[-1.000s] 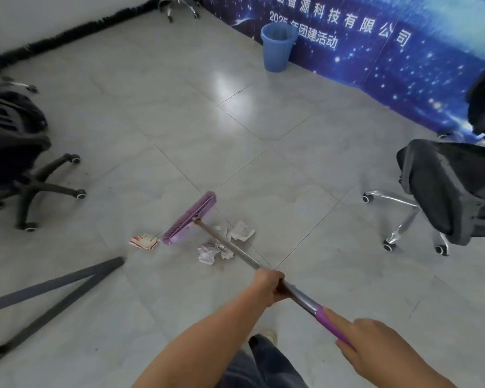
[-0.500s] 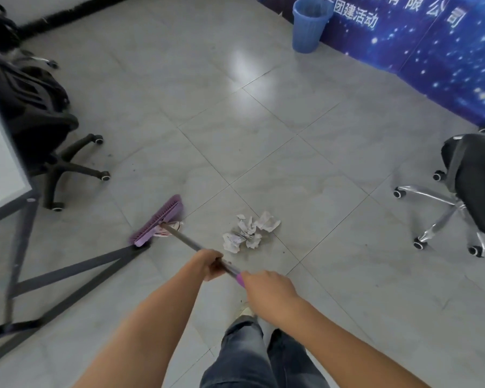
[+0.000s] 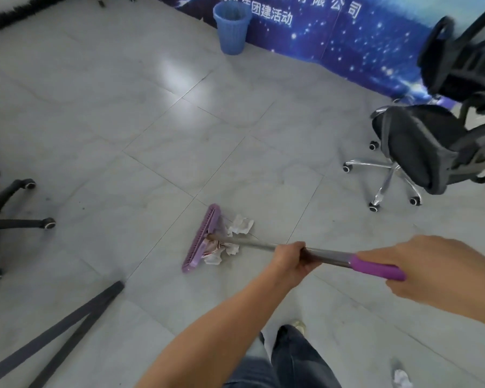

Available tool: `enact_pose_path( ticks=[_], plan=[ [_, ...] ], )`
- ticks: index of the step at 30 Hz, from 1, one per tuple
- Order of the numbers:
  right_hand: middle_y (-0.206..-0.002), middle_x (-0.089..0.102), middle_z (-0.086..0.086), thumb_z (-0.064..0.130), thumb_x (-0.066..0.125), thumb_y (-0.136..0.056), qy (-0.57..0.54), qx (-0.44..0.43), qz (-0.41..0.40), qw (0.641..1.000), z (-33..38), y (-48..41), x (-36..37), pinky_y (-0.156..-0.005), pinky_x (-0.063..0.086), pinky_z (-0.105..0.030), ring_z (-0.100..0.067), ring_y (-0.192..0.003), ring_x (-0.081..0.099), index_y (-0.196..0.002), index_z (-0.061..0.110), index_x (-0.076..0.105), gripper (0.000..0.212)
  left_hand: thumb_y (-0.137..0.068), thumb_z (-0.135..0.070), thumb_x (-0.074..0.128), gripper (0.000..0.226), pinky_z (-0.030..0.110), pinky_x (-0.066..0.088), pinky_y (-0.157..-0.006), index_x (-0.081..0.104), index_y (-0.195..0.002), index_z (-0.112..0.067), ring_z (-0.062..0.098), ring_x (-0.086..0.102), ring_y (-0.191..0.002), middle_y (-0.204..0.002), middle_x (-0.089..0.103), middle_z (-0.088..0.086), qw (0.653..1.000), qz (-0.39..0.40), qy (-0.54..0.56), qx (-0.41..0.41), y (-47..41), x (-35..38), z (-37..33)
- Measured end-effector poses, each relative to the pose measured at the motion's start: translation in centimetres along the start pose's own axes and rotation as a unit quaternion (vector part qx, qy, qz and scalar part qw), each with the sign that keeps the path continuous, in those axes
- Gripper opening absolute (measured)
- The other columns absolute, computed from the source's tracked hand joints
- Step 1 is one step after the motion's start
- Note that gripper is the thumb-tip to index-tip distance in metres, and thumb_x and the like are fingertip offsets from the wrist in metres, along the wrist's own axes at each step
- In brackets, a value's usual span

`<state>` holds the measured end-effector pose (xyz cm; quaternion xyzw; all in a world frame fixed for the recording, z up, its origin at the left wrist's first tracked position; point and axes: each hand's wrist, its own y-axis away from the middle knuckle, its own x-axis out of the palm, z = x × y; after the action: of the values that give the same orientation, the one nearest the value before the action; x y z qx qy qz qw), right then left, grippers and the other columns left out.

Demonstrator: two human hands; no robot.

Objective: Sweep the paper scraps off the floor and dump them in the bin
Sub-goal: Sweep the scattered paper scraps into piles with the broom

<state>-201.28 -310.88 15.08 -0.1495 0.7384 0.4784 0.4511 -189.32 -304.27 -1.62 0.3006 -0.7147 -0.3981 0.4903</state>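
Observation:
I hold a broom with both hands. Its purple head (image 3: 201, 238) rests on the grey tiled floor, and its metal shaft runs right to a purple grip. My left hand (image 3: 291, 257) is closed around the metal shaft. My right hand (image 3: 437, 271) is closed on the purple grip at the end. A small heap of crumpled paper scraps (image 3: 230, 242) lies against the right side of the broom head. Another scrap (image 3: 402, 378) lies near the bottom right. The blue bin (image 3: 232, 28) stands far off against the starry banner wall.
A black office chair (image 3: 431, 147) with a chrome wheeled base stands at the right. Another chair's black base (image 3: 9, 219) is at the left. Dark table legs (image 3: 67, 331) cross the floor at bottom left. My jeans and shoe show at the bottom.
The broom head swept right from beside the table leg and now touches the heap, bringing the red-and-white scrap with it. My right hand moved out to the right along the handle.

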Motion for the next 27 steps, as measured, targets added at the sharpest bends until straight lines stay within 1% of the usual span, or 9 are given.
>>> enact_pose_path(
  ticks=[3,5,7,11,14,18,21,25,27],
  plan=[
    [-0.067,0.038,0.010,0.035,0.039,-0.090,-0.028,0.025,0.012,0.999,-0.5,2.8,0.5,-0.062,0.038,-0.019,-0.008,-0.068,0.044,-0.126,0.053,0.032,0.041,-0.097,0.004,0.038,0.028,0.023,0.051,-0.035,0.038,-0.070,-0.002,0.020,0.046,-0.059,-0.066,0.039,0.010,0.999,0.025,-0.028,-0.004,1.2,0.7,1.1],
    [-0.066,0.035,0.009,0.035,0.038,-0.091,-0.066,0.027,0.013,0.997,0.3,3.4,2.0,-0.054,0.030,-0.017,-0.006,-0.060,0.039,-0.128,0.051,0.031,0.040,-0.097,0.003,0.039,0.029,0.024,0.053,-0.037,0.038,-0.069,-0.002,0.020,0.047,-0.059,-0.065,0.041,0.010,0.999,0.013,-0.048,0.001,1.0,0.1,1.4],
    [-0.065,0.033,0.008,0.033,0.039,-0.093,-0.108,0.028,0.002,0.994,1.3,2.9,4.1,-0.050,0.025,-0.018,-0.007,-0.057,0.035,-0.127,0.044,0.035,0.037,-0.096,0.004,0.040,0.027,0.024,0.052,-0.037,0.039,-0.070,-0.002,0.019,0.046,-0.059,-0.065,0.041,0.010,0.997,-0.026,-0.076,0.005,0.3,-0.9,1.3],
    [-0.065,0.029,0.005,0.022,0.039,-0.093,-0.172,0.033,0.004,0.985,5.0,0.1,9.6,-0.049,0.022,-0.020,-0.023,-0.074,0.042,-0.127,0.030,0.041,0.034,-0.095,0.005,0.042,0.027,0.026,0.048,-0.032,0.039,-0.069,-0.002,0.018,0.043,-0.057,-0.065,0.040,0.008,0.983,-0.123,-0.134,-0.026,-1.7,-4.2,0.9],
    [-0.067,0.031,-0.001,0.012,0.039,-0.091,-0.183,0.035,0.028,0.982,7.1,0.2,13.2,-0.047,0.020,-0.022,-0.026,-0.075,0.041,-0.129,0.025,0.039,0.040,-0.096,0.002,0.042,0.029,0.035,0.053,-0.055,0.040,-0.068,-0.002,0.019,0.042,-0.055,-0.063,0.040,0.007,0.965,-0.145,-0.205,-0.078,-2.7,-6.1,2.2],
    [-0.086,0.043,-0.003,0.008,0.039,-0.089,-0.185,0.056,0.036,0.980,5.9,4.1,17.4,-0.047,0.020,-0.022,-0.025,-0.075,0.042,-0.128,0.027,0.038,0.043,-0.099,0.000,0.039,0.029,0.041,0.043,-0.084,0.041,-0.069,0.000,0.021,0.044,-0.058,-0.065,0.042,0.008,0.952,-0.118,-0.258,-0.119,-2.7,-5.7,7.2],
    [-0.089,0.044,-0.002,0.009,0.040,-0.090,-0.193,0.079,0.048,0.977,4.5,8.1,20.0,-0.051,0.028,-0.024,-0.023,-0.075,0.043,-0.127,0.027,0.039,0.042,-0.099,0.000,0.037,0.029,0.037,0.047,-0.080,0.042,-0.070,0.001,0.022,0.045,-0.058,-0.065,0.043,0.008,0.953,-0.088,-0.258,-0.134,-2.4,-4.9,12.2],
    [-0.089,0.045,-0.001,0.010,0.041,-0.089,-0.206,0.113,0.066,0.970,2.9,14.7,24.2,-0.053,0.031,-0.023,-0.022,-0.076,0.046,-0.127,0.028,0.041,0.042,-0.099,0.000,0.038,0.024,0.034,0.054,-0.049,0.043,-0.075,0.001,0.021,0.050,-0.061,-0.068,0.047,0.010,0.948,-0.063,-0.280,-0.138,-1.6,-4.3,20.2],
    [-0.086,0.045,0.001,0.011,0.041,-0.091,-0.204,0.124,0.073,0.968,2.3,18.7,26.4,-0.051,0.029,-0.020,-0.019,-0.073,0.046,-0.129,0.028,0.039,0.042,-0.098,-0.001,0.039,0.022,0.037,0.056,-0.059,0.043,-0.077,0.000,0.023,0.054,-0.064,-0.070,0.049,0.012,0.944,-0.040,-0.296,-0.140,-0.9,-4.0,24.8]
  ],
)
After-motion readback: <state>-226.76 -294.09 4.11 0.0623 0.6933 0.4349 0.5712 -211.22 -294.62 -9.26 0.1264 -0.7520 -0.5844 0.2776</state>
